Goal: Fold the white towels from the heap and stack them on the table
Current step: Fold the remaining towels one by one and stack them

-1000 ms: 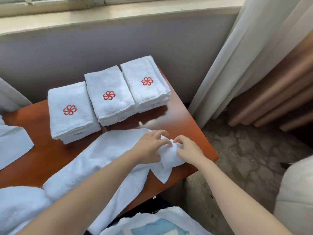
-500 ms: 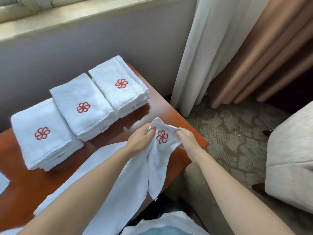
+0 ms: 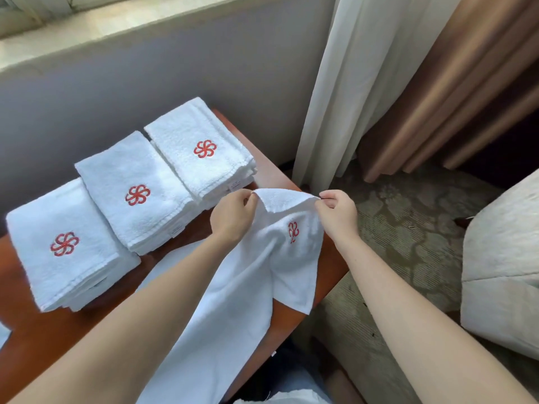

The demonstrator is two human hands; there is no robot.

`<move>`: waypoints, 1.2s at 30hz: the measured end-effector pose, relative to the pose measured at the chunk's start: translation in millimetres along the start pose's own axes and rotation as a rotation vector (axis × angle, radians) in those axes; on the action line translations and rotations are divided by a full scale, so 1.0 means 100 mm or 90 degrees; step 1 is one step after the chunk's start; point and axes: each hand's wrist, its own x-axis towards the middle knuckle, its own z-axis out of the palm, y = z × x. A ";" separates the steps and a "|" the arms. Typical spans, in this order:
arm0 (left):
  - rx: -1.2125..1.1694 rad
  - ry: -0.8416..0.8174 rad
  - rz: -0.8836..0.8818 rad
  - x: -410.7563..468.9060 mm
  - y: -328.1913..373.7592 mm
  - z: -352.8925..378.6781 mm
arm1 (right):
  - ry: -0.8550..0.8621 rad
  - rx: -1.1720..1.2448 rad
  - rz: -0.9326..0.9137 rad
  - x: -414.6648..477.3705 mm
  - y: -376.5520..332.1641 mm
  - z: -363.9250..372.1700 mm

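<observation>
Towel (image 3: 262, 272) at centre frame: hangs lifted off table (image 3: 29, 360), top edge stretched wider than a moment ago, logo showing. Left hand (image 3: 233, 217) and right hand (image 3: 338, 214), fingers curled, pinching its upper corners. Looks ready for folding. Folded stacks (image 3: 131, 193) upper left.

Reddish wooden bench (image 3: 43, 345), grey wall (image 3: 145, 83) right behind it, pale window sill (image 3: 116, 21) above. Right of the bench hang a white curtain (image 3: 350, 83) and a tan curtain (image 3: 466, 83), with patterned carpet (image 3: 408, 243) and a pale armchair (image 3: 504, 258) beyond.
</observation>
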 end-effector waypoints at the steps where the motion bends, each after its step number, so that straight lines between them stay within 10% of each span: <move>1: -0.042 -0.013 -0.007 0.03 0.03 0.04 | 0.001 -0.003 -0.014 0.00 0.02 0.02; 6: -0.017 -0.114 0.017 0.04 0.05 0.28 | 0.016 -0.100 -0.092 -0.16 0.19 0.09; 12: -0.024 -0.162 0.000 -0.01 -0.01 0.40 | -0.399 -0.280 0.025 -0.36 0.40 0.20; 21: -0.046 -0.118 0.036 -0.41 -0.22 0.30 | -0.320 -0.611 -0.134 -0.31 0.26 0.04; 26: -0.051 -0.063 0.005 -0.74 -0.44 0.06 | -0.215 -0.463 -0.263 -0.48 -0.05 0.23; 36: -0.059 0.140 -0.182 -1.78 -1.40 -0.64 | -0.505 -0.373 -0.388 -1.46 -0.57 1.44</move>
